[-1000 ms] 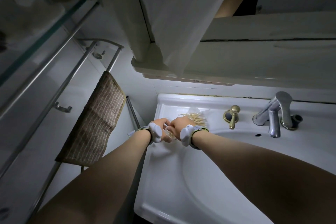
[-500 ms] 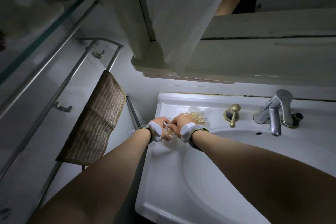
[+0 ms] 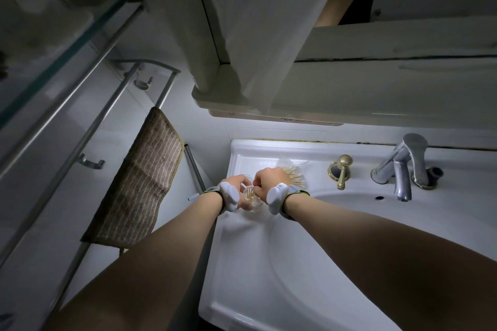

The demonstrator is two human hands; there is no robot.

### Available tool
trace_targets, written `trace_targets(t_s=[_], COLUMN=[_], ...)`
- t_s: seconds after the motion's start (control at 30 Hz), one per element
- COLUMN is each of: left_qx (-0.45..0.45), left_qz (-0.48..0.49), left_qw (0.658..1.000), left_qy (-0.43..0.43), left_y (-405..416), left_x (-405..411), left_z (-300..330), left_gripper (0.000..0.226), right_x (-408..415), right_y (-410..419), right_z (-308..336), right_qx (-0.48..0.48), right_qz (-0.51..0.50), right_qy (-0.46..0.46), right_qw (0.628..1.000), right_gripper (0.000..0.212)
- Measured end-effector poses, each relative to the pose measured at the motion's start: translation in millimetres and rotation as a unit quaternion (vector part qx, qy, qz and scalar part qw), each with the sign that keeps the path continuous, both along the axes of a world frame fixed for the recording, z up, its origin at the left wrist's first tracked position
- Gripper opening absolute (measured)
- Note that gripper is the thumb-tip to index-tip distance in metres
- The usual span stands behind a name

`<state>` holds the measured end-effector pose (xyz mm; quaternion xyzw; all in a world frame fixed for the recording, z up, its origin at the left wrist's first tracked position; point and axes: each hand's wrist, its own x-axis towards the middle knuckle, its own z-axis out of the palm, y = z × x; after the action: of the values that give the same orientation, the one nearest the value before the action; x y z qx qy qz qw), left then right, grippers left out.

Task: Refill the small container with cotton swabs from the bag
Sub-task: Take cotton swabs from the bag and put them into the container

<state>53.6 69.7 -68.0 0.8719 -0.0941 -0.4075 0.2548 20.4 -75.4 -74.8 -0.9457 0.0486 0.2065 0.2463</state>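
My two forearms reach up from the bottom of the frame over the white ceramic washbasin (image 3: pixel 258 263), and my hands meet just left of centre, on its flat left ledge. My left hand (image 3: pixel 236 185) is curled around the small clear round container (image 3: pixel 251 196), steadying it; the fingers are mostly hidden, so I judge the grip from the wrap of the hand. My right hand (image 3: pixel 270 177) is pinched nearly closed over the container's mouth, holding a few pale-tipped, thin-stemmed cotton swabs (image 3: pixel 249 190) that stand in the opening. How full the container is I cannot tell; only those few tips and a yellowish tint at its base show.

Just beyond my right hand, toward the wall, lies the crinkled transparent plastic bag (image 3: pixel 293 173) with a fan of tan-stemmed swabs inside, partly hidden by my knuckles.

The risk as I see it: the container sits close to the slope into the bowl, so a push while feeding swabs in could tip it and scatter them into the basin. Loose swabs could also slide out of the open bag.

Farther right stand a brass knob (image 3: pixel 341 169) and the chrome tap (image 3: pixel 403 166); a brown striped towel (image 3: pixel 139 185) hangs at left.
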Motion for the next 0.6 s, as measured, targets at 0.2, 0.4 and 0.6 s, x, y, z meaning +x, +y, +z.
trace_targets(t_s=[0.2,0.4,0.6], left_qx=[-0.009,-0.009,-0.011], left_qz=[0.011,0.001,0.009], left_qw=[1.000,1.000,1.000], left_qy=[0.015,-0.006,0.004], left_y=[0,-2,1], left_x=[-1,-1,1], left_z=[-2,-3,-4], left_gripper=[0.046,0.048,0.047], right_x=[-6,-5,-3], right_y=[9,2,-1], right_z=[-3,-9,-18], right_qx=[-0.002,-0.004,-0.024], right_qz=[0.020,0.019,0.015], right_qy=[0.021,0.012,-0.007], right_qw=[1.000,1.000,1.000], right_gripper=[0.021,0.021,0.005])
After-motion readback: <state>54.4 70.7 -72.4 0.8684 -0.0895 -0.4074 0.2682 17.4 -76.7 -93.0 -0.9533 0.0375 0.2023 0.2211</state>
